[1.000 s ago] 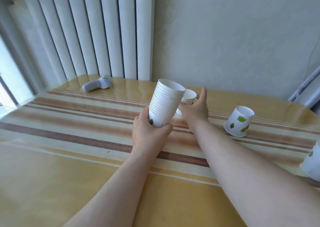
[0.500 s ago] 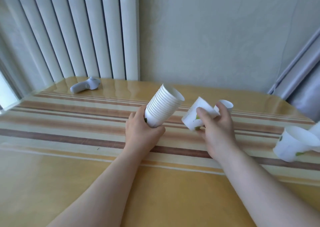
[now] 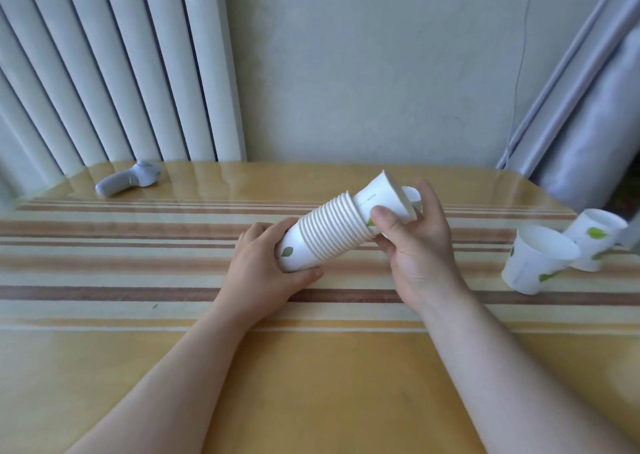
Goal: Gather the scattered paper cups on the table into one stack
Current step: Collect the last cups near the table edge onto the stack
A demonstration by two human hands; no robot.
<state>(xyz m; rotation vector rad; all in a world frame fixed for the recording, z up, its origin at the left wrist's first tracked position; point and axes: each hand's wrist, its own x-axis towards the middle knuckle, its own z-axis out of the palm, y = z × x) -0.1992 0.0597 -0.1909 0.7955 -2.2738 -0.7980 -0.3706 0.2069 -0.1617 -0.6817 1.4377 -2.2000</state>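
Observation:
My left hand (image 3: 266,273) grips the bottom of a tilted stack of white paper cups (image 3: 329,235) with green leaf prints, its mouth pointing up and right. My right hand (image 3: 415,246) holds a single paper cup (image 3: 384,199), whose base sits in the mouth of the stack. Behind my right hand's fingers the rim of another cup (image 3: 414,195) peeks out. Two loose cups stand at the right: a near one (image 3: 533,263) and a far one (image 3: 595,242), touching each other.
The table (image 3: 311,384) has a glossy yellow cloth with brown stripes. A white handheld controller (image 3: 130,178) lies at the back left. A white radiator stands behind at the left, a plain wall in the middle, and grey pipes at the right.
My right hand picked a cup off the table, swung it to the stack and set its base into the stack's mouth. The stack tilted further to the right.

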